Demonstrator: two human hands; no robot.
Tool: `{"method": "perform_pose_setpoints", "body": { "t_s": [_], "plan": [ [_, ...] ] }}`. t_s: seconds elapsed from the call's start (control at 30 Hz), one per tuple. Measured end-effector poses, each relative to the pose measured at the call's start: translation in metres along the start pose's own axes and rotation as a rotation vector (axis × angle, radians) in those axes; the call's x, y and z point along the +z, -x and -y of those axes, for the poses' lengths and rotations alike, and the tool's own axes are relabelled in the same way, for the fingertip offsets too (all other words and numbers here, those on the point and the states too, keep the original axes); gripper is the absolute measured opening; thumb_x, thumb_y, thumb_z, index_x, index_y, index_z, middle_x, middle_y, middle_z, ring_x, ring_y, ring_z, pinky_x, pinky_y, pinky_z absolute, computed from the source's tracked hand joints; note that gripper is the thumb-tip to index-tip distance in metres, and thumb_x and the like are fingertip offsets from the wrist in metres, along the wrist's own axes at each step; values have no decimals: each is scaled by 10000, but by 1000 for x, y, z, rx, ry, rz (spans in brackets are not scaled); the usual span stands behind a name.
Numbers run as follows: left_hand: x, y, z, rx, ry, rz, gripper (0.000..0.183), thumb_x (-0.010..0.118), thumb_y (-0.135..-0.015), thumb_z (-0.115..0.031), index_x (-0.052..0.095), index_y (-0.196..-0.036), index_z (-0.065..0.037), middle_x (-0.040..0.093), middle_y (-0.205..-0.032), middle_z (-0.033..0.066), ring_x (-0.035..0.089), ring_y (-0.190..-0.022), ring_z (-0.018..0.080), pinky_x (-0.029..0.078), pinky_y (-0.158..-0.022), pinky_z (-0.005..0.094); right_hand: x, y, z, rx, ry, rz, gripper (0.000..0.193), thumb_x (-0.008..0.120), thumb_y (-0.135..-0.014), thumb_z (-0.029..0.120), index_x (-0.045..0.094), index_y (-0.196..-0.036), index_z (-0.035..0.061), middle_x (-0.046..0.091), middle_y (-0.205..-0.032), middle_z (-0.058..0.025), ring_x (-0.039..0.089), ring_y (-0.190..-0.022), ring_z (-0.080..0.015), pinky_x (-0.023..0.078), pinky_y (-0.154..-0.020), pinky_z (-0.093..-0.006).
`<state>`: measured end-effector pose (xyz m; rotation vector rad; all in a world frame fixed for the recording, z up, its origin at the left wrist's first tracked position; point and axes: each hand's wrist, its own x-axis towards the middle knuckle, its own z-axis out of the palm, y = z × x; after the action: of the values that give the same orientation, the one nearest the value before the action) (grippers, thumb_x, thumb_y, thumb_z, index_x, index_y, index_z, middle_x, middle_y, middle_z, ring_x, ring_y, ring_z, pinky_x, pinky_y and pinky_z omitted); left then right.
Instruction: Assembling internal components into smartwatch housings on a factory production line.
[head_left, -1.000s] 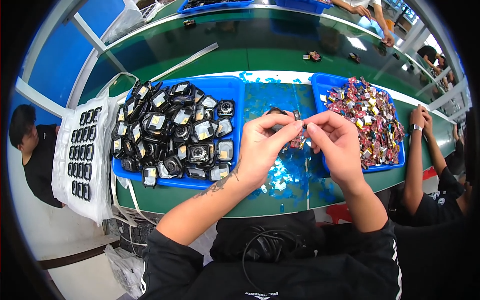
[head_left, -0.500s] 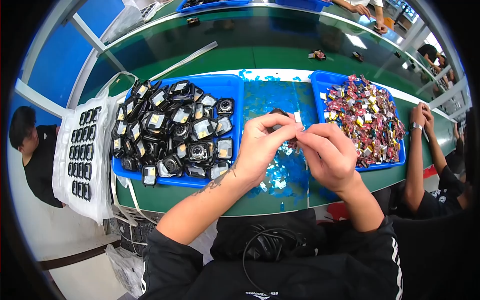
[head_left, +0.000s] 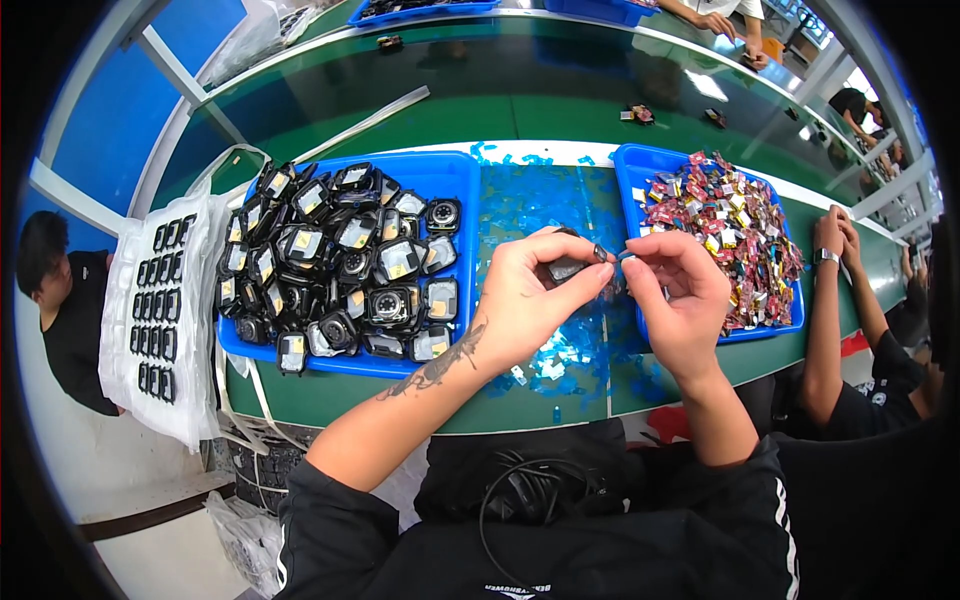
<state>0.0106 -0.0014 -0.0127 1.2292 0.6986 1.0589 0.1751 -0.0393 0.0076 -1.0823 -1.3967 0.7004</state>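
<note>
My left hand [head_left: 525, 300] is closed on a black watch case [head_left: 568, 268], gripped between thumb and fingers above the middle of the table; the fingers cover much of it. Just to its right, my right hand [head_left: 688, 300] pinches thumb and forefinger together close to the case. A tiny bluish bit shows at those fingertips, too small to name. Beneath both hands, many small pieces of blue film [head_left: 515, 215] are scattered over the green table.
A blue tray [head_left: 472, 190] heaped with black watch cases [head_left: 360, 232] stands left. Another blue tray [head_left: 626, 165] holds small red circuit boards with wrapped parts [head_left: 725, 230]. White foam sheets [head_left: 120, 310] bear rows of cases. Other people sit at both sides and across the table.
My right hand has drawn slightly right, away from my left, and its fingers have turned. The small white piece seen between the hands earlier no longer shows. More of the watch case is visible.
</note>
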Motion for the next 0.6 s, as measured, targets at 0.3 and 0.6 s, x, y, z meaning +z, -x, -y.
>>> {"method": "perform_pose_setpoints", "body": {
  "t_s": [0.3,0.6],
  "plan": [
    [-3,-2,-5,63,79,-4,95,733,-812,-68,685,-832,12,619,-898,41,559,-733,61,441,-624,191,-2,-5,12,-520,453,84,194,701,-694,-109,650,-845,2,650,-817,-116,639,-674,-195,508,-570,-263],
    [-9,-2,-5,-111,106,94,87,712,-812,-19,647,-860,13,609,-1058,111,610,-924,145,500,-831,285,-12,-4,18,-621,456,156,242,693,-635,-116,656,-838,10,649,-796,-102,644,-677,-231,519,-578,-304]
  ]
}}
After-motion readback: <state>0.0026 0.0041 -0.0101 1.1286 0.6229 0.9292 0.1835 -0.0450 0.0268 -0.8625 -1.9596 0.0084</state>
